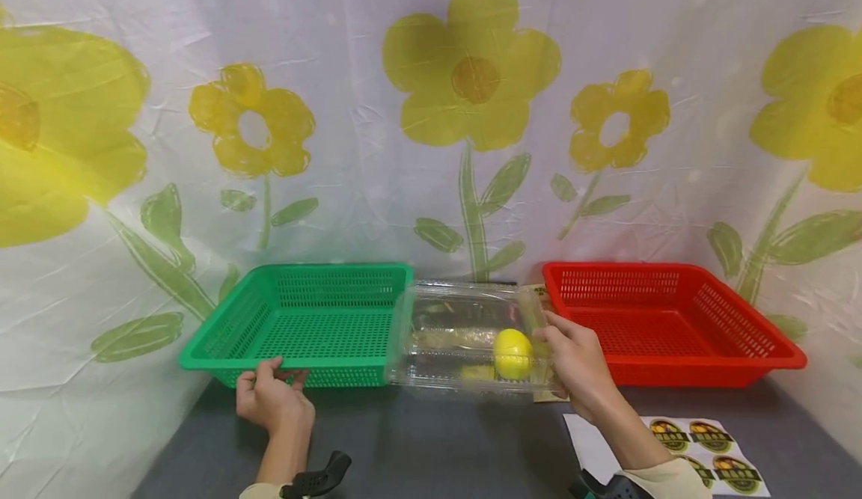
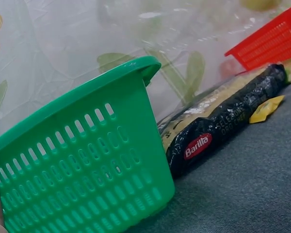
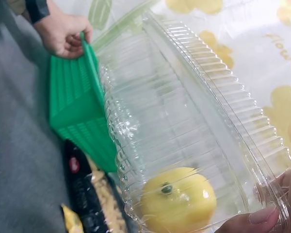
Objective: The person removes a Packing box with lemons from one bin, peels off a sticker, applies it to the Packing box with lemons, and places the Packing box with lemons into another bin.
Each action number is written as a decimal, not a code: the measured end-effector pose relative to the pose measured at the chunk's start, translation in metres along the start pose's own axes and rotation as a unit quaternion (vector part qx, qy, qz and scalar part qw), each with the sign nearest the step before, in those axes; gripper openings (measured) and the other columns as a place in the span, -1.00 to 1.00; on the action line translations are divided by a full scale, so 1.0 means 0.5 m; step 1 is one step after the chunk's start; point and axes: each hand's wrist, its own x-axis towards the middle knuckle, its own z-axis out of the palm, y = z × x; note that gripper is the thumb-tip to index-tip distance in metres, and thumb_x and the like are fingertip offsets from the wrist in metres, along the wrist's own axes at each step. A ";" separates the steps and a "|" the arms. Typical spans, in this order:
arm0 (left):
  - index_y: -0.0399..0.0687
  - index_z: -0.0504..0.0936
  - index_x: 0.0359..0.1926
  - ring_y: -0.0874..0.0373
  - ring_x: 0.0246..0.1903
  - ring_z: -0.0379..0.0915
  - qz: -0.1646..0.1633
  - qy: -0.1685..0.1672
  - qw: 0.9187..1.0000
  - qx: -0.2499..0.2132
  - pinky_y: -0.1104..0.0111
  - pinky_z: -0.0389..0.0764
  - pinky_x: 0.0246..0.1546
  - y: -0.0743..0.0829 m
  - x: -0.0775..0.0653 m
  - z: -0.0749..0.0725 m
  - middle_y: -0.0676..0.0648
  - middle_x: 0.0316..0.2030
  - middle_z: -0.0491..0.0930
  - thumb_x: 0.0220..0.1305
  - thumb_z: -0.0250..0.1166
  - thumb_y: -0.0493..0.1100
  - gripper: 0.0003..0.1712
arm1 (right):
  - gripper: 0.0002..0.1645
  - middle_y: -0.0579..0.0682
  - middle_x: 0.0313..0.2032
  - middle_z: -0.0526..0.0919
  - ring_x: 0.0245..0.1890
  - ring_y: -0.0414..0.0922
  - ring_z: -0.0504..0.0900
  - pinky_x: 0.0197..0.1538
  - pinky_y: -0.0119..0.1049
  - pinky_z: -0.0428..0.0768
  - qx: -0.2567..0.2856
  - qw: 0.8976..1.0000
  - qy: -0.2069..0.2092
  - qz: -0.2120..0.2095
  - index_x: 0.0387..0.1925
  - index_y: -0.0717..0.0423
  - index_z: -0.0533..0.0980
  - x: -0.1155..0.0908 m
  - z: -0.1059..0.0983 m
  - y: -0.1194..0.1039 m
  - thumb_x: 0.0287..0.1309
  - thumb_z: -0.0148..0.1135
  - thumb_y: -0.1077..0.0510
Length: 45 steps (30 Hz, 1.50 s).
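Observation:
My right hand (image 1: 581,360) pinches the right end of a clear plastic clamshell box (image 1: 438,334), held up in front of the gap between two baskets. A round yellow fruit with a green stem end (image 3: 177,199) lies inside the box, near the gripped end. The thumb (image 3: 254,221) presses on the box edge in the right wrist view. At the left, my left hand (image 1: 276,402) grips the front rim of a green perforated basket (image 1: 323,375). In the head view the box's left end overlaps the basket's right side.
A red perforated basket (image 1: 680,373) stands on the right. Between the baskets lies a dark Barilla pasta bag (image 2: 218,128) beside a small yellow packet (image 2: 266,109). A sheet of round stickers (image 1: 714,454) lies at the front right. A flower-printed curtain (image 1: 350,185) hangs behind.

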 end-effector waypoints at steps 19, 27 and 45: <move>-0.20 0.39 -0.43 0.03 -0.56 0.33 -0.007 0.002 1.000 0.002 0.27 0.58 -0.62 0.002 0.002 -0.002 -0.17 -0.34 0.41 0.42 0.11 -0.34 -0.78 | -0.29 0.40 0.34 0.41 -0.84 -0.21 0.10 -0.75 -0.35 0.28 -0.027 0.999 -0.003 0.037 0.50 0.28 0.22 -0.038 -0.015 0.106 0.34 0.00 0.22; -0.20 0.36 -0.44 0.06 -0.57 0.32 -0.006 -0.010 1.000 -0.001 0.30 0.58 -0.62 0.003 -0.003 -0.003 -0.17 -0.32 0.39 0.43 0.11 -0.32 -0.77 | -0.28 0.36 0.12 0.60 -0.85 -0.21 0.07 -0.75 -0.33 0.25 -0.032 0.998 0.010 0.055 0.51 0.22 0.22 -0.043 -0.006 0.134 0.35 0.03 0.18; -0.15 0.31 -0.31 0.09 -0.56 0.30 -0.024 -0.031 0.999 -0.010 0.29 0.57 -0.57 0.012 -0.010 -0.005 -0.16 -0.22 0.34 0.44 0.11 -0.32 -0.84 | -0.33 0.16 -0.27 0.54 -0.87 -0.21 0.17 -0.80 -0.30 0.32 -0.085 0.996 0.022 0.016 0.46 0.10 0.34 -0.042 0.009 0.169 0.32 0.07 0.19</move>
